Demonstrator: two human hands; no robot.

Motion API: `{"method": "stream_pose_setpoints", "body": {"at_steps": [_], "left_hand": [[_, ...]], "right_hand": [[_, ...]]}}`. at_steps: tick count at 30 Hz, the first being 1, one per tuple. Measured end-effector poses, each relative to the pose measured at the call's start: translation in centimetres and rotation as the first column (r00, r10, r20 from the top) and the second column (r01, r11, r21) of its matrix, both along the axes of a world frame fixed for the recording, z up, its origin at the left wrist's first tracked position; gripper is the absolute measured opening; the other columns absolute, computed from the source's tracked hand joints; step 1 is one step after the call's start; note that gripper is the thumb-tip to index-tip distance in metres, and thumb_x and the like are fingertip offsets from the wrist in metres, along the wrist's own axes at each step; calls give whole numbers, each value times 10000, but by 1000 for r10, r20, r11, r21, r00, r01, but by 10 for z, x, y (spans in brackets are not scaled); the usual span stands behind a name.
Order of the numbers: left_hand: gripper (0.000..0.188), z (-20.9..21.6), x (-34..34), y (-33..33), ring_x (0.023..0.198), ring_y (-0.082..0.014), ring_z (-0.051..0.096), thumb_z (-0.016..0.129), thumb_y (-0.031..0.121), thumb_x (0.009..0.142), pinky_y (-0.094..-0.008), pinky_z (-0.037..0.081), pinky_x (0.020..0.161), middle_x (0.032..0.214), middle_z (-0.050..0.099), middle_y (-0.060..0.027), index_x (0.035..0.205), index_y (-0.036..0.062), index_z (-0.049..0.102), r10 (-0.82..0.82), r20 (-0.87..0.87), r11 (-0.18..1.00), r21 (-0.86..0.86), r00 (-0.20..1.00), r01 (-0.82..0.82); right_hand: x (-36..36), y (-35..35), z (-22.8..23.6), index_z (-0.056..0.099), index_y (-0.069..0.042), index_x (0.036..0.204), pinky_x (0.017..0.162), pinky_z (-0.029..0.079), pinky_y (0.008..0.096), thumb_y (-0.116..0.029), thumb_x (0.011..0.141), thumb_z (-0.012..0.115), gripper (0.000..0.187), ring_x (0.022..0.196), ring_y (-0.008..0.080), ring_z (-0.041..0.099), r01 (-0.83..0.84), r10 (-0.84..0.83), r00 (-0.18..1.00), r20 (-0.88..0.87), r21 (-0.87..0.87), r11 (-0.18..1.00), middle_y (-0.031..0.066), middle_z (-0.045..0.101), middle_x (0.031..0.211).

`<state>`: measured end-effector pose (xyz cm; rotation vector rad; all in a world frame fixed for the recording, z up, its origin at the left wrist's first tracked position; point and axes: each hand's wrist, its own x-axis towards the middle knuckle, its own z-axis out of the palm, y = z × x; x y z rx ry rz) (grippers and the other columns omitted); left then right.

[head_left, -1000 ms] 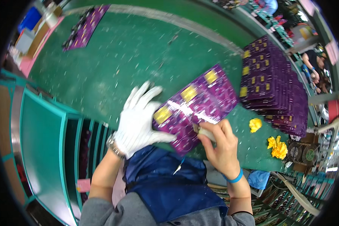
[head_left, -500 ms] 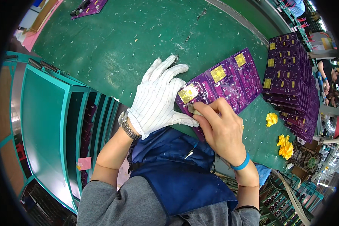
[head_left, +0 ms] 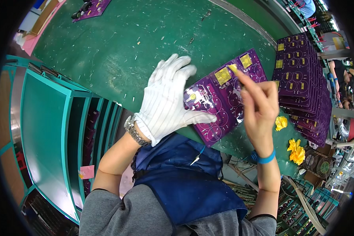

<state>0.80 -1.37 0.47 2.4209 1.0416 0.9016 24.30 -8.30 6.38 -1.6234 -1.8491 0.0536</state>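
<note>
Right hand (head_left: pixel 261 107) shifted, green table (head_left: pixel 118 43), teal cabinet (head_left: pixel 43 137)

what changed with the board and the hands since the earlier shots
The right hand has moved right and farther from the body; a yellow piece now shows at its index finger. The yellow square at the left end of the purple board is gone. The left hand stayed at that end; the other two yellow squares remain.

My gloved left hand (head_left: pixel 163 100) holds its thumb out toward my bare right hand (head_left: pixel 261 106), whose index finger points forward and left, its thumb apart
</note>
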Motion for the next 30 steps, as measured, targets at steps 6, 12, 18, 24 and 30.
{"method": "stream_pose_setpoints", "body": {"at_steps": [6, 12, 18, 24, 30], "left_hand": [[834, -7, 24, -3, 1454, -441, 503, 817, 664, 823, -596, 333, 1254, 1455, 610, -194, 1355, 44, 646, 42, -108, 999, 37, 993, -38], [749, -7, 24, 0, 1439, -424, 522, 837, 607, 826, -599, 324, 1260, 1422, 640, -150, 1299, 52, 667, 10, -96, 1000, 19, 995, -8], [717, -4, 29, -2, 1445, -414, 522, 855, 590, 815, -599, 324, 1262, 1394, 650, -136, 1245, 50, 662, 21, -96, 1000, 12, 995, -20], [737, -4, 26, 1, 1435, -423, 532, 875, 587, 793, -608, 329, 1257, 1387, 654, -131, 1244, 46, 658, -2, -85, 1000, 13, 996, 3], [743, -1, 26, 0, 1430, -423, 541, 875, 581, 796, -622, 330, 1252, 1381, 658, -135, 1251, 36, 657, 14, -98, 1000, 4, 995, -14]], "right_hand": [[-2, 0, -6, 776, -206, 1343, 625, 510, 396, -146, 967, 763, 381, 725, 235, 636, 6, 31, 991, 131, -275, 961, 68, 538, 916], [0, 1, -16, 782, -197, 1330, 634, 515, 404, -112, 954, 764, 386, 749, 236, 639, -27, 62, 988, 144, -239, 971, 79, 543, 910], [25, 12, -22, 793, -125, 1319, 735, 445, 287, -62, 1020, 699, 320, 818, 155, 512, 21, -30, 979, -202, -48, 999, 37, 530, 900], [58, 28, -16, 799, -184, 1317, 694, 492, 327, -95, 1003, 729, 333, 800, 175, 561, 159, -170, 984, 59, 163, 974, 53, 559, 921], [53, 21, -16, 789, -236, 1313, 641, 521, 412, -184, 1001, 733, 321, 741, 253, 632, 178, -139, 972, 190, -207, 962, 79, 528, 915]]}}
